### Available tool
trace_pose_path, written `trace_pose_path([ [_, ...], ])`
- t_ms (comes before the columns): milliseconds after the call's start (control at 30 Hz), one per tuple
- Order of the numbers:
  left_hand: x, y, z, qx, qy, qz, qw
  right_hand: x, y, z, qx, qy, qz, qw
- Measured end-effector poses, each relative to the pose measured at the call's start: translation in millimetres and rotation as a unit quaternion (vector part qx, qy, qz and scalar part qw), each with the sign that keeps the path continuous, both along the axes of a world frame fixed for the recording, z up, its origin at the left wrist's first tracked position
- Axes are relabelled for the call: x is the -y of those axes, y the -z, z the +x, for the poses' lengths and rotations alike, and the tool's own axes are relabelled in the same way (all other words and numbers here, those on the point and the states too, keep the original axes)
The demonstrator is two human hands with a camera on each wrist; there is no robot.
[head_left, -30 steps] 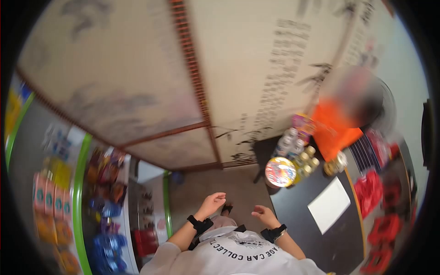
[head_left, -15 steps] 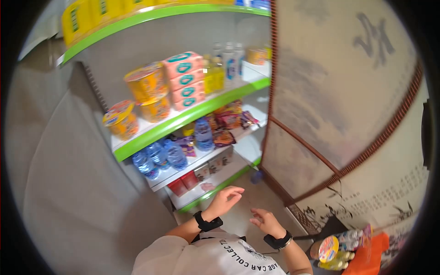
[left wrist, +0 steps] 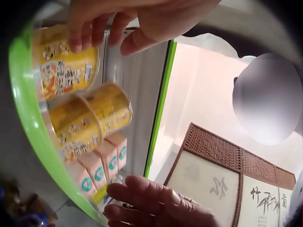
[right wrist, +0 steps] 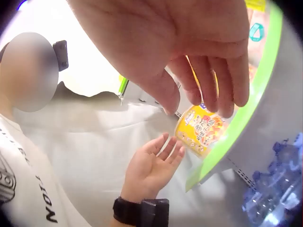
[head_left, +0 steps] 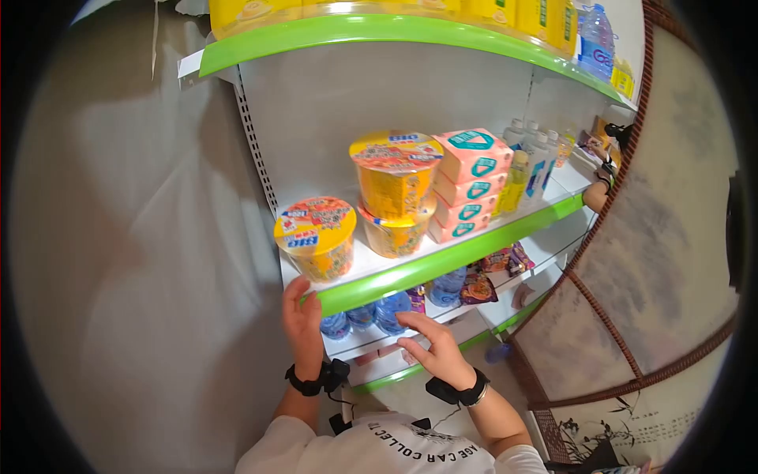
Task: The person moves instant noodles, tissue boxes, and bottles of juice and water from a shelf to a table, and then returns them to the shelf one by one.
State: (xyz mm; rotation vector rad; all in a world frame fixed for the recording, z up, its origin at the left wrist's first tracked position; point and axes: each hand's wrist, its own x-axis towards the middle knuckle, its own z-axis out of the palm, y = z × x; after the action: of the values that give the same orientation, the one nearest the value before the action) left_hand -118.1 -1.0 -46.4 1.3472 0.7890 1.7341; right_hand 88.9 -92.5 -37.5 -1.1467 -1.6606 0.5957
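My left hand [head_left: 303,324] is raised at the left end of the shelf, its loosely bent fingers right at the green edge below a yellow instant noodle tub [head_left: 322,261]. In the left wrist view the same hand [left wrist: 151,23] overlaps that tub [left wrist: 71,71]. My right hand [head_left: 437,353] hovers in front of the lower shelf, fingers relaxed and apart from the thumb, holding nothing. Two more noodle tubs, an upper one [head_left: 395,186] and a lower one [head_left: 395,235], stand stacked to the right of the single tub.
Pink tissue packs [head_left: 472,178] are piled beside the stack, then several bottles [head_left: 533,162]. Blue water bottles [head_left: 392,312] and snack bags [head_left: 478,288] fill the shelf below. Yellow packs [head_left: 434,9] line the top shelf. A folding screen [head_left: 624,276] borders the right; another person's arm [head_left: 598,192] shows there.
The view has swung left from the dark table and screen to the shelves, now much nearer. My left hand has risen toward the single noodle tub; the right hand stays lower.
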Motion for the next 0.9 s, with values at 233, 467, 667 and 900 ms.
trace_pose_path([
  [233,-40,-22,-22,-0.002,-0.006,0.008,1.000,-78,-14,-27,-0.114,-0.016,-0.008,0.993],
  [467,-56,-18,-25,-0.013,0.006,-0.044,0.999,-138,-14,-48,-0.189,-0.056,-0.060,0.979],
  [667,-57,-34,-13,-0.075,0.019,-0.024,0.997,-159,-19,-57,-0.223,-0.147,0.001,0.964],
  [900,-37,-24,-14,0.113,-0.031,0.068,0.991,-129,-35,-50,-0.135,-0.152,0.111,0.973],
])
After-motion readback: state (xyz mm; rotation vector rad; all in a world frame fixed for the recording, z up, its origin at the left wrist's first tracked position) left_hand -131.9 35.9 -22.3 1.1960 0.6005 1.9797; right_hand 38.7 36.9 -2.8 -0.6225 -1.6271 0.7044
